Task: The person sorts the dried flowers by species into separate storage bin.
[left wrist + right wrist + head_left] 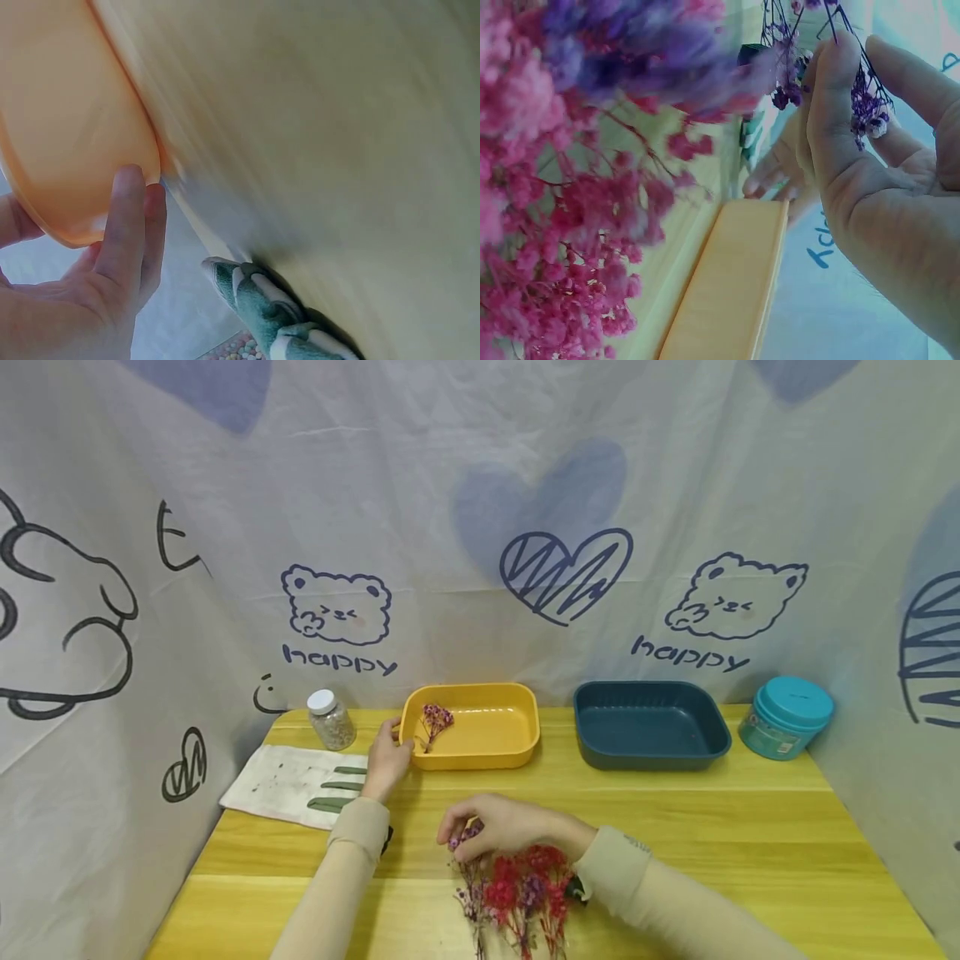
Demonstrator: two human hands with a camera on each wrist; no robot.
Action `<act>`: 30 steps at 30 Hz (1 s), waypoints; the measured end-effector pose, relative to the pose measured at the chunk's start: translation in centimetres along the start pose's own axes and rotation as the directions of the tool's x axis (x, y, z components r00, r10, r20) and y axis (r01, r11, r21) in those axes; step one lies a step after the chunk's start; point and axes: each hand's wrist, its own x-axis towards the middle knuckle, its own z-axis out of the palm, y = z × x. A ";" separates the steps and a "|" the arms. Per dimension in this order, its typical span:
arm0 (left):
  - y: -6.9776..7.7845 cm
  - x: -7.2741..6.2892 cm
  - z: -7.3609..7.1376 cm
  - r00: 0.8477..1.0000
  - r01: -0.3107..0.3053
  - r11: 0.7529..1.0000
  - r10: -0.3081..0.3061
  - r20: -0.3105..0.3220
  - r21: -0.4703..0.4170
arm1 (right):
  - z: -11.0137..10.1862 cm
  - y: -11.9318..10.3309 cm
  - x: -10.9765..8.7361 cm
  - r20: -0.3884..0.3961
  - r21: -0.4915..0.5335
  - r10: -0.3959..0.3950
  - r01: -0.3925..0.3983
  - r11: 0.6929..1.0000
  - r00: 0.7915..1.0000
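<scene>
At the left end of a yellow tray (487, 760), my left hand (388, 762) holds the wall, with fingers and thumb around the corner in the left wrist view. A small purple dried-flower sprig (436, 720) leans inside that tray. My right hand (502, 828) is over the near part of the table, pinching a purple dried-flower sprig (866, 112) by its thin stems between thumb and fingertips. Below and beside this hand lie red dried flowers (504, 883) and more purple ones (533, 891), partly covered by the hand and sleeve.
A dark blue tray (652, 762) stands right of the yellow one, and a teal lidded tub (785, 718) is at the far right. Left of my left hand are a white-capped jar (332, 725) and a white cloth with green stripes (288, 783). A printed curtain (450, 635) hangs behind.
</scene>
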 end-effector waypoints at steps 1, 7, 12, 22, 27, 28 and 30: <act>0.0 0.0 0.0 1.000 -0.001 1.000 0.001 0.000 0.001 | -0.1 -0.1 -0.1 -0.010 0.029 0.004 -0.004 1.000 1.000; 0.1 0.0 0.0 1.000 0.000 1.000 0.000 0.003 0.000 | -1.2 -0.2 -0.4 -0.097 -0.047 -0.061 0.056 0.997 0.993; 0.1 0.0 -0.1 1.000 0.005 1.000 -0.005 0.007 -0.003 | -1.8 -0.2 -0.8 -0.160 -0.168 -0.124 0.097 0.981 0.979; 0.1 0.1 -0.1 1.000 -0.004 1.000 0.004 0.010 -0.019 | -2.7 0.0 -1.1 -0.228 0.191 -0.028 0.073 0.979 0.973; 0.2 0.0 -0.1 1.000 0.005 1.000 -0.005 0.015 -0.018 | -3.3 0.2 -1.3 -0.266 0.261 0.009 0.063 0.963 0.964; 0.2 0.0 -0.1 1.000 0.006 1.000 -0.006 0.013 -0.015 | -3.4 0.2 -1.4 -0.274 0.260 0.012 0.062 0.963 0.962; 0.1 -0.1 -0.1 1.000 0.011 1.000 -0.010 0.009 -0.014 | -3.7 0.4 -1.4 -0.293 0.259 0.016 0.063 0.964 0.956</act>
